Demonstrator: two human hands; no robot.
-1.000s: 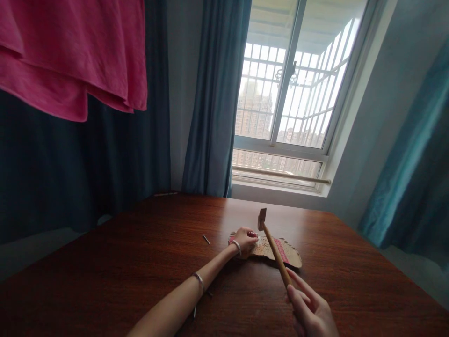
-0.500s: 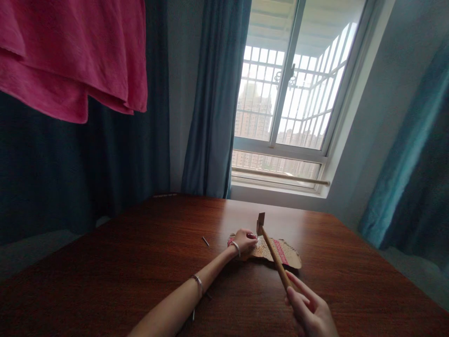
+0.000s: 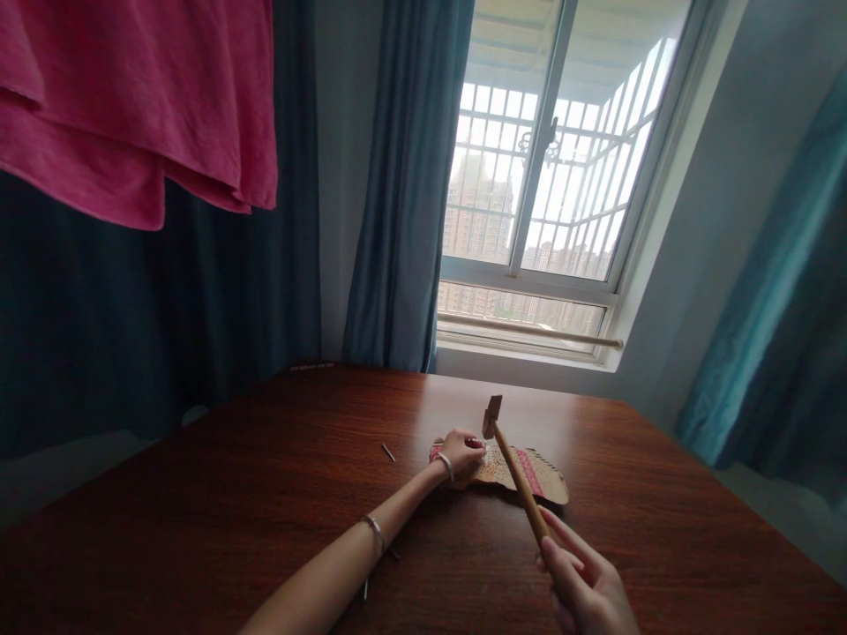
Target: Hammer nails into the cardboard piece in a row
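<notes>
The right hand (image 3: 586, 578) is closed around the wooden handle of a hammer (image 3: 520, 481), with the thumb and fingers wrapped near its bottom end. The hammer tilts away from the hand, and its head (image 3: 493, 417) is up in the air near the left fingertips. The left hand (image 3: 464, 453) has its fingers curled in, but I can't tell if they are pinching something. It rests on the left part of a flat brown board (image 3: 501, 472). The board has lots of little dots and a pink stripe (image 3: 531, 474). Any words on it are too small to read.

The board lies on a shiny brown table (image 3: 265, 494). A thin metal stick (image 3: 387, 452) lies left of the board, and another thin stick (image 3: 366, 589) lies by the left arm. Farther back are a blue curtain (image 3: 403, 203), a big window (image 3: 490, 194) and a hanging pink cloth (image 3: 146, 115).
</notes>
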